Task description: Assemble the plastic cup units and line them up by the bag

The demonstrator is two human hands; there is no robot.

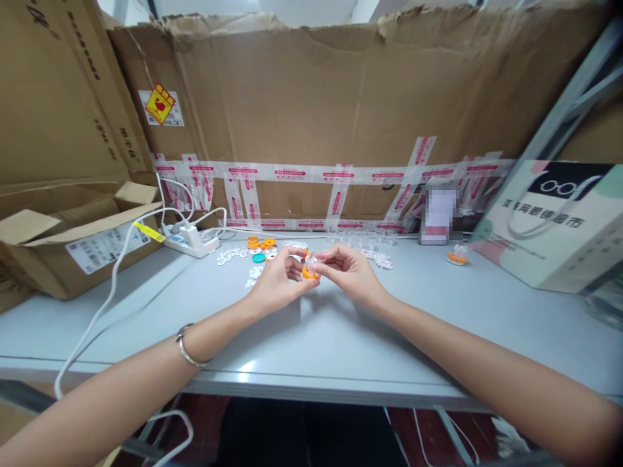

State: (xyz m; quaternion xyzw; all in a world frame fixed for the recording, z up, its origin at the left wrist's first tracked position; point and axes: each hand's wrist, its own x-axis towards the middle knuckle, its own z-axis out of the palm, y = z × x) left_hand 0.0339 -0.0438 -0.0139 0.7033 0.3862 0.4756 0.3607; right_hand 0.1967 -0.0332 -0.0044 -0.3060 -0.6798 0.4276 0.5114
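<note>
Between my two hands, just above the table, is a small round plastic piece (311, 272) with an orange base and a clear top. My left hand (278, 279) grips its orange base from the side with thumb and fingers. My right hand (351, 272) pinches the clear upper part. Fingers hide some of the piece. Beyond my left hand lie orange plastic rings (267, 243), a teal ring (257, 258) and several small white parts (232, 255). Behind my right hand are clear plastic parts (382, 260). A similar orange-and-clear piece (457, 255) stands farther right.
A large taped cardboard box (302, 97) walls off the back. At left are an open carton (82, 227), a power strip (192, 241) and a white cable (114, 279). A phone (439, 217) leans at the back right beside a paper bag (549, 227). The table edge (272, 383) runs in front.
</note>
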